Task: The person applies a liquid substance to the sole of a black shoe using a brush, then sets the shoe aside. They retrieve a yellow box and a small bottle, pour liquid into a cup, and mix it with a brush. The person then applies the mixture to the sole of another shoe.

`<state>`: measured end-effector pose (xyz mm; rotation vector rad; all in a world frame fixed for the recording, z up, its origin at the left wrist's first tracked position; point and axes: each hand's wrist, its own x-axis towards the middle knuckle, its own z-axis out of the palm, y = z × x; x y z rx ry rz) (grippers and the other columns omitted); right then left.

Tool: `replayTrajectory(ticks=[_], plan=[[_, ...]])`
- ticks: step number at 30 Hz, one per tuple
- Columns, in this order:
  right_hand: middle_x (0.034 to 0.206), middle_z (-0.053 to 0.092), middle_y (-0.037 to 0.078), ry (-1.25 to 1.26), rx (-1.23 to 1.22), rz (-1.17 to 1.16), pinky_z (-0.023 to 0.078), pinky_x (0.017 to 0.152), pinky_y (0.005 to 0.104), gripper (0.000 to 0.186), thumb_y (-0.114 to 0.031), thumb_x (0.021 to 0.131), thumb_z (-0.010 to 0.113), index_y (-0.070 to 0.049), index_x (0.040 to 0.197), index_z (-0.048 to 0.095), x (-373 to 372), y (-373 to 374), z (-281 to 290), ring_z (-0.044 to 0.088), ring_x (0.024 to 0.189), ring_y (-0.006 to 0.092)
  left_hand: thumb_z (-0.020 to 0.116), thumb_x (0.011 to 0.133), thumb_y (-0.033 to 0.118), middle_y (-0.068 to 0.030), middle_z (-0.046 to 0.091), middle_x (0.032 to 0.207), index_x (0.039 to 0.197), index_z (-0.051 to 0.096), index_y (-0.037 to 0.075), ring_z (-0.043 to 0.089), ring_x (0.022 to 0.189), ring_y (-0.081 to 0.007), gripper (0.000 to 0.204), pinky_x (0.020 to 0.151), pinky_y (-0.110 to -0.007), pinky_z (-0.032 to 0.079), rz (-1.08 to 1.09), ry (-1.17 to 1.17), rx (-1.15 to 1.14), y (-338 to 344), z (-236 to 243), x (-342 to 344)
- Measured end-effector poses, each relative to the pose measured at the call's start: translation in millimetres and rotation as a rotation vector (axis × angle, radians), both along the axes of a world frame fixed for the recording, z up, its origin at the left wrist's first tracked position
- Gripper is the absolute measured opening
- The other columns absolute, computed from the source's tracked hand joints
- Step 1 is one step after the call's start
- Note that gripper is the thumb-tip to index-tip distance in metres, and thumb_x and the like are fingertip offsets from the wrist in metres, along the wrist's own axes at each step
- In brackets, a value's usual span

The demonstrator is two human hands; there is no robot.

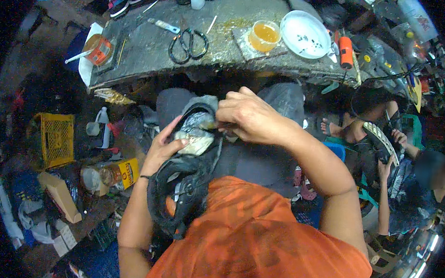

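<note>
A black shoe (209,161) lies over my lap, its front part pointing away from me. Wrapped around its left side is my left hand (164,148), the thumb pressing on a pale, worn patch (197,143) inside the opened part. My right hand (249,115) is closed at the shoe's right edge, its fingers pinched together. Whatever those fingers hold is hidden by the hand.
On the workbench (141,49) ahead lie scissors (188,45), a brush (164,25), a tub of amber liquid (264,36), a white plate (306,35) and an orange-handled tool (346,52). A yellow crate (56,138) stands left. At right, another person holds a shoe sole (381,142).
</note>
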<state>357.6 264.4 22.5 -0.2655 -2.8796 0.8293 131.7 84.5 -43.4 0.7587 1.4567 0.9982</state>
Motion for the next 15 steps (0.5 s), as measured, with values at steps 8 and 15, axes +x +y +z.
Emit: replayTrajectory(ticks=[8, 15], plan=[[0.094, 0.075, 0.007, 0.635, 0.019, -0.840, 0.054, 0.079, 0.0274, 0.022, -0.016, 0.087, 0.079, 0.001, 0.100, 0.076, 58.9, 65.9, 67.9, 0.068, 0.085, 0.0129, 0.068, 0.084, 0.007, -0.0150, 0.057, 0.138, 0.156, 0.034, 0.004, 0.060, 0.120, -0.0214, 0.079, 0.104, -0.032, 0.047, 0.098, -0.182, 0.032, -5.2, -10.5, -14.1], [0.089, 0.074, 0.016, 0.205, 0.399, -0.782, 0.055, 0.074, 0.0355, 0.025, -0.028, 0.089, 0.075, -0.006, 0.102, 0.076, 36.3, 128.3, 63.5, 0.072, 0.078, 0.0249, 0.071, 0.082, 0.010, -0.0139, 0.046, 0.149, 0.156, 0.031, 0.002, 0.058, 0.124, -0.0220, 0.085, 0.105, -0.034, 0.047, 0.131, -0.186, 0.143, 10.9, 20.2, -23.1]])
